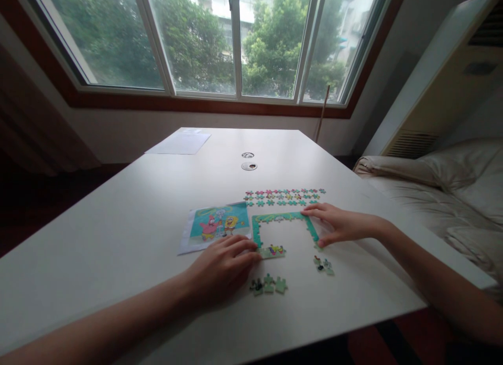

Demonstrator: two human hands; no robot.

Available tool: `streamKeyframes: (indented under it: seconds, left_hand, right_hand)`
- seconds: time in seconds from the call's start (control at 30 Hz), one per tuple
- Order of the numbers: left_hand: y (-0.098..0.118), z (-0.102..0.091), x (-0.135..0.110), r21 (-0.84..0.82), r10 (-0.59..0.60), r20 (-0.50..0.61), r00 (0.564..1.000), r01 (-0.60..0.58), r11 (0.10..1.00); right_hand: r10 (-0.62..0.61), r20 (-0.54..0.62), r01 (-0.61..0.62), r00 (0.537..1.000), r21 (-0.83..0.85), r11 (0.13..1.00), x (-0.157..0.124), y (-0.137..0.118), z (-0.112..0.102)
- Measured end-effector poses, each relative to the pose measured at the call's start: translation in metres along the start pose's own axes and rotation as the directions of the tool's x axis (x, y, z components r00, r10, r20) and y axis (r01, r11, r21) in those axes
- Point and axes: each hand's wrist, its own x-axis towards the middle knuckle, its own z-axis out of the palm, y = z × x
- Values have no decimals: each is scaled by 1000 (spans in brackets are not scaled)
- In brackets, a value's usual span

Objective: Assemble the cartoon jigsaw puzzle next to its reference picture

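A partly joined jigsaw puzzle border (283, 217) lies on the white table, with a top edge, two sides and part of the bottom edge. My left hand (231, 257) rests flat at its lower left corner, fingers stretched out beside the joined bottom pieces (275, 251). At the right side, my right hand (340, 223) is spread, its index finger touching the top right corner and its thumb at the lower end. Loose pieces (269, 284) lie below the border, and a few more (323, 265) sit under the right thumb. Left of the border is a cartoon reference picture (220, 221).
Rows of loose puzzle pieces (283, 197) are laid out behind the border. Farther back are two round inserts (249, 166) in the white table (118, 208) and a sheet of paper (181, 143). A sofa (424, 192) stands at the right.
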Motion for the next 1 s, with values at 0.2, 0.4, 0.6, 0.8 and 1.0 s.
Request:
streamKeyframes:
  seconds: [0.2,0.4,0.6,0.8,1.0]
  left_hand:
    - [0,-1,0,-3,10,2,1000,-10,1000]
    - [1,-8,-2,-25,93,-25,995,-93,995]
    - [4,-18,-7,-46,241,73,968,-238,970]
    - [6,-19,-9,-36,277,126,953,-274,961]
    - [6,-18,-9,-5,277,165,946,-281,960]
  right_hand:
    - [-21,0,21,1000,-12,1000,-1,2,1]
    - [-70,-68,69,995,-27,997,0,1,1]
    - [-216,-183,214,959,-32,976,1,-35,8]
    - [-508,-26,502,861,-107,858,-1,-83,31]
    - [-548,-20,545,836,-79,835,-3,-87,33]
